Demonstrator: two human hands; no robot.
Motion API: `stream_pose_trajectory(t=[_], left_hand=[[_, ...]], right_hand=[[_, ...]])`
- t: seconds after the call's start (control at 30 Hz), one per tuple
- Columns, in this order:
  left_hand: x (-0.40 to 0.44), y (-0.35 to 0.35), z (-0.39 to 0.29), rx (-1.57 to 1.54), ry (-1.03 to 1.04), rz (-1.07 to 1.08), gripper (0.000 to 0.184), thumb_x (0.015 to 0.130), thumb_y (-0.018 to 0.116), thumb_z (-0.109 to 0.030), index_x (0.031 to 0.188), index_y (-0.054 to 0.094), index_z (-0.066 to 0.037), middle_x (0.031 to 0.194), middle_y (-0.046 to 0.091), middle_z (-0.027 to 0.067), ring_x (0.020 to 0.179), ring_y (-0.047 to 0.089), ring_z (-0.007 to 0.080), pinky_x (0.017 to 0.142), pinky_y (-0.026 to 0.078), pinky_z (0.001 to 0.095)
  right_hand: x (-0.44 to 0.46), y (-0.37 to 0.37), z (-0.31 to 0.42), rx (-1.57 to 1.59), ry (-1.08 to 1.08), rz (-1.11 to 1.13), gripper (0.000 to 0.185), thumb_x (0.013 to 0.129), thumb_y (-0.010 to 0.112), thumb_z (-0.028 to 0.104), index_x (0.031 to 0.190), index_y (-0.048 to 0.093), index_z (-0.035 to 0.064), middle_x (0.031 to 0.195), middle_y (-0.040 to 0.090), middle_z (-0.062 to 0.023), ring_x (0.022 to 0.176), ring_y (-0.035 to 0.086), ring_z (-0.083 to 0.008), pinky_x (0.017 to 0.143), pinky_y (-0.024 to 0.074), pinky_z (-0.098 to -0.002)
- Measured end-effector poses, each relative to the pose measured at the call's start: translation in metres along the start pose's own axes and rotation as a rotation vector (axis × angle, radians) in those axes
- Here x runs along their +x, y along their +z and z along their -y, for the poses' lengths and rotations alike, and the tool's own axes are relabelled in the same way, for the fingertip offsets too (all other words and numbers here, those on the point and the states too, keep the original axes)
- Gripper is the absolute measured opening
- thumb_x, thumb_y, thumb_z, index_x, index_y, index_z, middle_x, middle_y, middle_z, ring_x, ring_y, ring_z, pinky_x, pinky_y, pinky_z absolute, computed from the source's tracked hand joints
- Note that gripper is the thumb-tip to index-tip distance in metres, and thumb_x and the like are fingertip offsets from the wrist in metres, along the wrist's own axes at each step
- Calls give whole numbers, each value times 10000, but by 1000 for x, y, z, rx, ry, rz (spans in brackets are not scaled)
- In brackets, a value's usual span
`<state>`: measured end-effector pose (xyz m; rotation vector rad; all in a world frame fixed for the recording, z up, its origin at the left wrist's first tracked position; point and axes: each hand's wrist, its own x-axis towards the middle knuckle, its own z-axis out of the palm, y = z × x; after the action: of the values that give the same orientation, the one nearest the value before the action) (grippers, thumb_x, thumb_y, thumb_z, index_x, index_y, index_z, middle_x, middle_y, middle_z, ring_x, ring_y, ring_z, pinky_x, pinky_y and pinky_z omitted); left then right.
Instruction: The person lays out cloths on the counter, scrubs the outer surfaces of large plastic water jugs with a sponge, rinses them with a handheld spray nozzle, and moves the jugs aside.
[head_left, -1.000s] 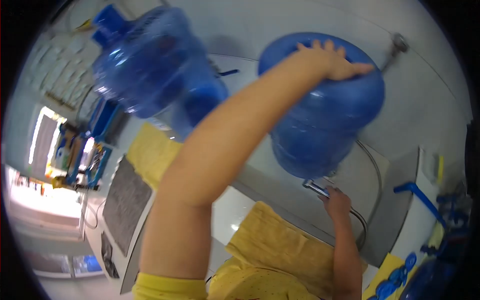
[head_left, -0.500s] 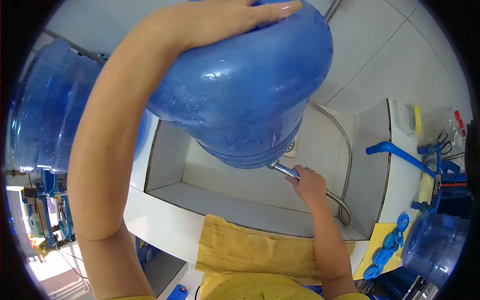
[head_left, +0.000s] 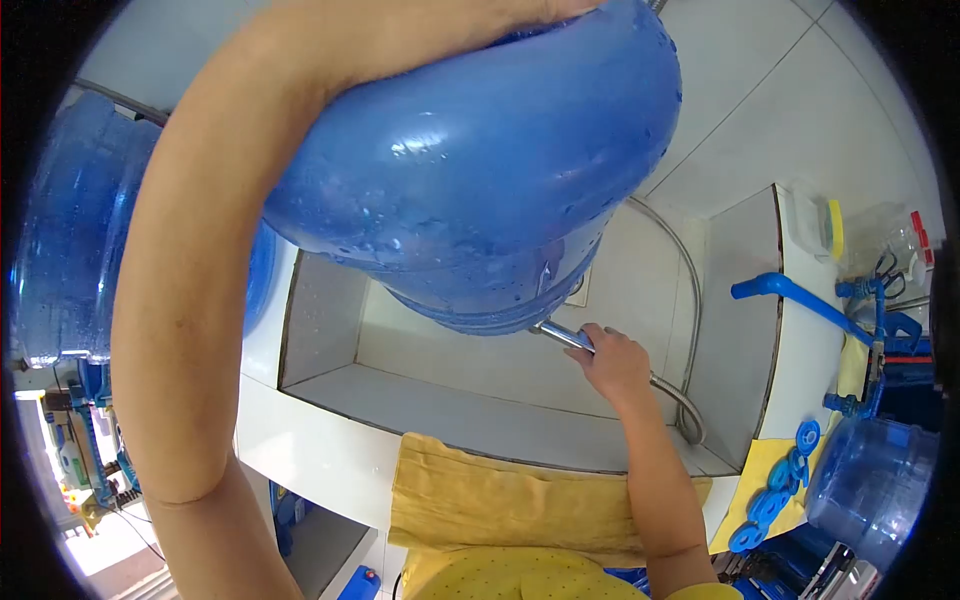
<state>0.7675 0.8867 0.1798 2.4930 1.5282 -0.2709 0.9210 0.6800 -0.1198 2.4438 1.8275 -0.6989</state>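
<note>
A large blue water jug [head_left: 480,180] is tilted over the tiled basin, its base towards the top of the view and wet drops on its side. My left hand [head_left: 480,22] lies against the upper end of the jug; its fingers are mostly cut off by the frame edge and hidden. Below the jug, my right hand [head_left: 613,362] is wrapped round a metal sprayer [head_left: 564,335] with a flexible hose [head_left: 690,290]. The sprayer's tip is at the jug's lower end, where the jug's mouth is hidden.
Another blue jug [head_left: 75,230] stands at the left. A yellow cloth [head_left: 510,500] hangs over the basin's front edge [head_left: 320,425]. At the right are a blue bar [head_left: 800,300], several blue rings [head_left: 768,507] on a yellow cloth, and a clear blue jug [head_left: 875,490].
Since a second ago, the jug and my left hand have come nearer and show larger, and the view has turned. Over the last half second they moved only slightly. The sprayer stays in my right hand.
</note>
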Motion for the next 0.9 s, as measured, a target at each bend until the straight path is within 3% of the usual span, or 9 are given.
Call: stream_pose_trajectory(t=[0.1,0.2,0.4,0.47,0.5,0.57,0.8,0.9], left_hand=[[2,4,5,224,280,-76,528,951,127,-535,1448,165,-360,1461,234,242,1369,207,385,1093,246,491],[-5,0,-1,129,291,-22,501,968,108,-490,1446,174,-358,1470,216,237,1371,196,386,1105,217,490],[17,16,-4,287,360,-62,474,984,124,-454,1446,165,-357,1498,174,189,1375,168,393,1118,180,492],[30,38,5,-159,317,-304,889,750,257,-828,1427,325,-256,1493,214,168,1389,162,349,1115,179,466],[27,38,3,-154,325,-307,889,750,257,-828,1427,325,-256,1493,214,168,1389,162,349,1115,179,466],[24,37,-1,-201,241,-291,995,714,325,-833,1437,305,-150,1495,213,173,1390,163,356,1093,185,518],[41,42,22,-49,273,-320,979,725,281,-833,1448,279,-173,1498,205,169,1392,162,350,1087,171,547],[27,37,17,-155,188,-301,991,725,278,-832,1449,272,-157,1502,196,167,1394,156,348,1092,159,543]], right_hand=[[0,8,0,13,-32,-24,317,789,654,396,975,611,143,783,634,-81,728,633,-287,614,494,-413],[-3,13,7,-22,-89,-10,317,785,660,388,977,606,142,788,626,-81,724,633,-291,609,499,-411],[-8,29,23,-72,-373,-80,334,782,661,387,973,577,127,822,602,-68,694,636,-268,593,505,-399],[-10,20,28,-60,-415,6,316,826,630,340,1018,551,101,912,596,-89,780,638,-291,660,512,-404],[-10,19,27,-56,-411,-3,316,826,630,340,1018,551,101,912,596,-89,780,638,-291,660,512,-404],[-10,18,25,-60,-432,-37,320,816,640,345,999,557,96,908,592,-89,797,638,-286,667,512,-412],[-34,-22,-2,-114,-283,-74,302,818,635,348,969,590,90,862,606,-102,806,630,-294,682,509,-413],[-53,-77,-21,126,-239,-77,349,842,610,348,1028,581,54,879,629,-131,775,616,-316,669,479,-417]])
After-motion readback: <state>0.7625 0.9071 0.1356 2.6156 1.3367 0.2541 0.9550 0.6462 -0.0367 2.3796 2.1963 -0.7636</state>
